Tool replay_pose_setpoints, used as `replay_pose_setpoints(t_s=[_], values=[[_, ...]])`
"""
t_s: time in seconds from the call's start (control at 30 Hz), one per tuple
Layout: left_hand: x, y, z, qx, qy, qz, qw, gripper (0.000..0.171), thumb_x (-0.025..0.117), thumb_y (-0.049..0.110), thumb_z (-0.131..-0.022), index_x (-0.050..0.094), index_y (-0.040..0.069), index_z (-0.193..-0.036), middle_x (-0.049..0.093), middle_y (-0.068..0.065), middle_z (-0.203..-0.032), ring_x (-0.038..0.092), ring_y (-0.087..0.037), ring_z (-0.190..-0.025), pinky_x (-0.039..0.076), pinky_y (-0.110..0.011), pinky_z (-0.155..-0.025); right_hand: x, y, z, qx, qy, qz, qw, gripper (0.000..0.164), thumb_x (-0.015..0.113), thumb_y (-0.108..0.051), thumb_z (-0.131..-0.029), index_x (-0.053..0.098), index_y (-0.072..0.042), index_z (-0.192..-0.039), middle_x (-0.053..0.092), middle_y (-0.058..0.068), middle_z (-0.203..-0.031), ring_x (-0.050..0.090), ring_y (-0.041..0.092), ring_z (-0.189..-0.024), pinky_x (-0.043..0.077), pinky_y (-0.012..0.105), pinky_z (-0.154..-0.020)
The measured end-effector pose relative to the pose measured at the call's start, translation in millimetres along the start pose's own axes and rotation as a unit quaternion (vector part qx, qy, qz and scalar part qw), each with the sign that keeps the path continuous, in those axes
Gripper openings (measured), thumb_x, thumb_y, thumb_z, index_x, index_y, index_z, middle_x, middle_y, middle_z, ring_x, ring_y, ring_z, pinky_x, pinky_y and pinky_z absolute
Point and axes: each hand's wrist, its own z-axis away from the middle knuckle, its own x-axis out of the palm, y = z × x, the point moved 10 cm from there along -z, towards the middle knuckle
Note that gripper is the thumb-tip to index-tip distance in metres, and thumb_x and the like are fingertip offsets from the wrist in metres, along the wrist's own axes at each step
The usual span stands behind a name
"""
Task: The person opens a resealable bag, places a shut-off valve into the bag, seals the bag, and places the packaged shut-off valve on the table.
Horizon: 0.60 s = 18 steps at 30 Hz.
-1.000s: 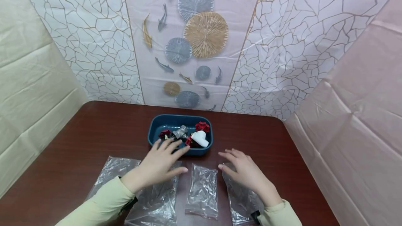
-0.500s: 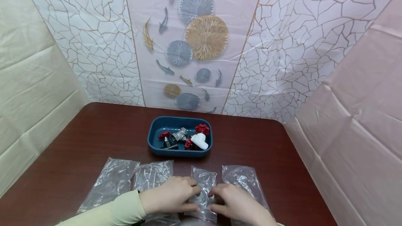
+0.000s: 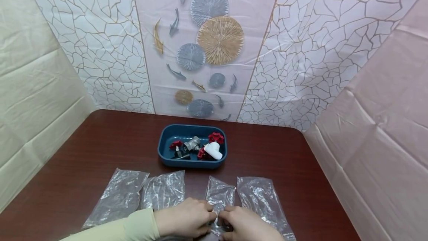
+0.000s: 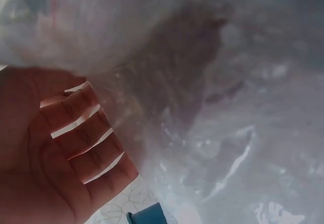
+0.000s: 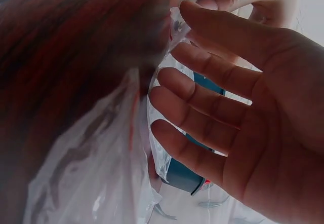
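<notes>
A small clear zip bag (image 3: 220, 192) lies in front of me between larger clear bags. At its near end, my left hand (image 3: 188, 217) pinches it from the left with curled fingers. My right hand (image 3: 249, 226) grips it from the other side, knuckles bent and fingertips close to the left hand's. In the right wrist view, the right thumb and fingers (image 5: 202, 120) meet the bag's edge, with the left hand (image 5: 278, 1) just beyond. Blurred clear plastic (image 4: 228, 148) fills much of the left wrist view beside the left fingers (image 4: 96, 155).
A blue tray (image 3: 192, 164) stands farther back, holding red-handled valves, a metal fitting (image 3: 192, 143) and a white pipe fitting (image 3: 213, 151). Flat clear bags lie at left (image 3: 117, 192), left of centre (image 3: 164, 189) and right (image 3: 264, 200) on the brown table (image 3: 113, 140).
Both hands have come down and back from near the tray to the small bag, and their fingers have closed on its near end. The bag has shifted slightly right.
</notes>
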Motion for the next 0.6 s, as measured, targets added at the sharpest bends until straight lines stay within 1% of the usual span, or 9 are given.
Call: replay_pose_setpoints(t_s=[0.07,0.17,0.3,0.4,0.47,0.5,0.6], values=[[-0.4,0.8,-0.1,-0.001,0.008,-0.006,0.9999,0.013,0.075,0.032,-0.085,0.064,0.026,-0.085,0.056,0.014,-0.079,0.057,-0.004,-0.068,0.041,-0.022,-0.049,-0.6,-1.1,-0.1,-0.005,0.006,0.005,1.000,0.025,0.082,-0.038,-0.082,0.066,-0.023,-0.095,0.054,-0.018,-0.085,0.050,-0.002,-0.069,0.046,0.023,-0.062],[-2.1,0.7,-0.5,-0.004,0.012,-0.013,0.9998,0.010,0.074,0.029,-0.085,0.064,0.026,-0.084,0.058,0.014,-0.078,0.057,-0.004,-0.067,0.040,-0.022,-0.047,0.0,-1.2,-1.0,-0.006,0.005,0.002,1.000,0.024,0.079,-0.041,-0.085,0.066,-0.023,-0.093,0.053,-0.018,-0.081,0.048,-0.002,-0.066,0.044,0.023,-0.060],[-6.3,-4.9,-2.2,-0.020,-0.003,-0.009,0.9998,0.009,0.074,0.027,-0.086,0.065,0.026,-0.083,0.061,0.014,-0.080,0.059,-0.005,-0.066,0.041,-0.023,-0.047,-0.1,-1.2,-2.7,-0.006,0.000,-0.020,1.000,0.020,0.074,-0.041,-0.091,0.065,-0.024,-0.090,0.054,-0.018,-0.078,0.048,-0.003,-0.064,0.043,0.022,-0.058],[-12.8,-13.2,-4.6,-0.036,-0.019,-0.005,0.9992,0.009,0.073,0.027,-0.087,0.065,0.026,-0.085,0.064,0.014,-0.082,0.060,-0.006,-0.066,0.043,-0.025,-0.050,-6.3,-3.1,-3.4,-0.010,0.011,-0.037,0.999,0.017,0.070,-0.037,-0.095,0.063,-0.024,-0.086,0.053,-0.019,-0.076,0.048,-0.004,-0.063,0.043,0.020,-0.058],[-20.2,-19.9,-6.5,-0.047,-0.023,0.000,0.9986,0.008,0.072,0.026,-0.088,0.065,0.026,-0.085,0.064,0.014,-0.082,0.061,-0.005,-0.066,0.043,-0.026,-0.051,-15.6,-5.2,-2.7,-0.017,0.036,-0.042,0.998,0.018,0.067,-0.035,-0.098,0.061,-0.025,-0.083,0.052,-0.020,-0.076,0.047,-0.004,-0.062,0.043,0.019,-0.058],[-24.9,-23.5,-7.6,-0.052,-0.021,0.003,0.9984,0.008,0.072,0.026,-0.089,0.065,0.025,-0.085,0.064,0.014,-0.081,0.060,-0.006,-0.066,0.042,-0.026,-0.051,-22.6,-6.9,-2.0,-0.024,0.056,-0.039,0.997,0.018,0.066,-0.033,-0.099,0.062,-0.025,-0.084,0.053,-0.020,-0.077,0.048,-0.004,-0.063,0.043,0.019,-0.059],[-43.3,-34.7,-12.1,-0.066,-0.005,0.012,0.9978,0.007,0.071,0.024,-0.090,0.066,0.024,-0.086,0.063,0.012,-0.079,0.058,-0.006,-0.063,0.040,-0.024,-0.050,-47.0,-9.6,1.7,-0.032,0.120,-0.028,0.992,0.014,0.066,-0.030,-0.099,0.065,-0.024,-0.086,0.055,-0.020,-0.077,0.048,-0.004,-0.064,0.044,0.019,-0.058]])
